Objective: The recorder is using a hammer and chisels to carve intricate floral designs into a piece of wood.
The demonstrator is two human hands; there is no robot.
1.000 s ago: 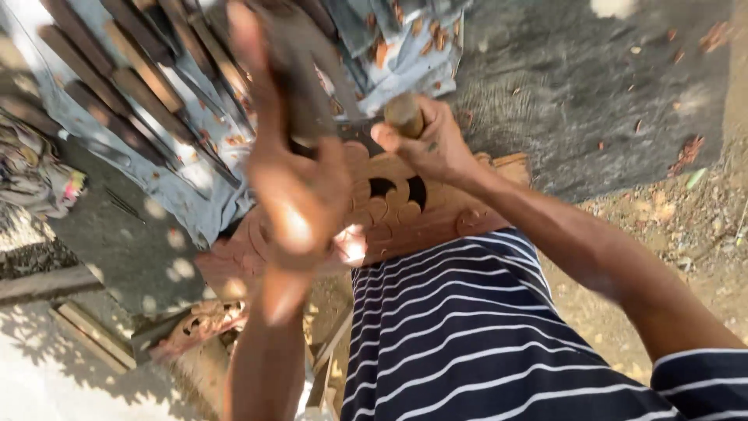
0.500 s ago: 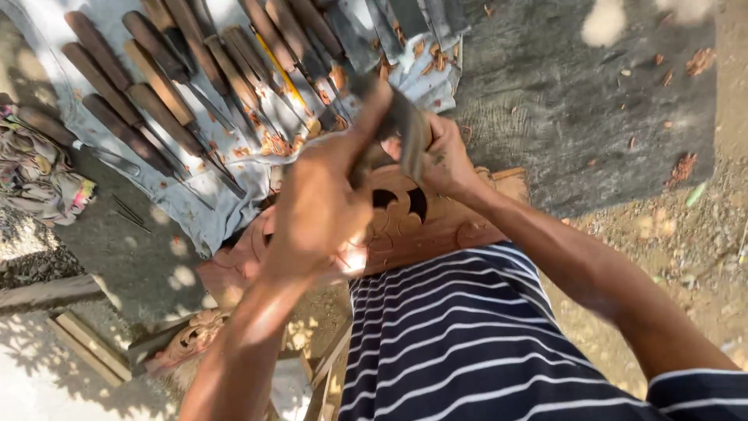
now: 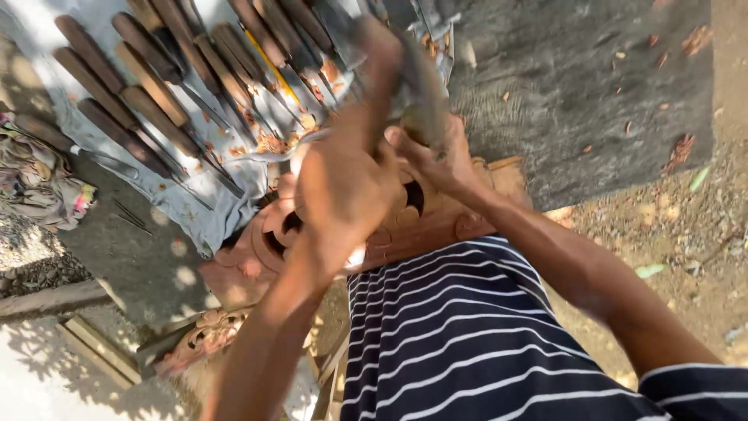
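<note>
You're mid-carve: your left hand (image 3: 343,187) is fisted on a blurred mallet (image 3: 425,86) raised over the carved panel (image 3: 421,222), which lies across your lap at the slab's near edge. Your right hand (image 3: 440,160) is clamped on a chisel (image 3: 425,125) set on the panel. Next move calls for a square strike on the chisel butt, clear of your right fingers.

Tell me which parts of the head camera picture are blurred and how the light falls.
Head view: the left hand and the mallet are motion-smeared; the chisels on the grey cloth stay sharp; dappled sun leaves bright spots and shadow patches across them.
</note>
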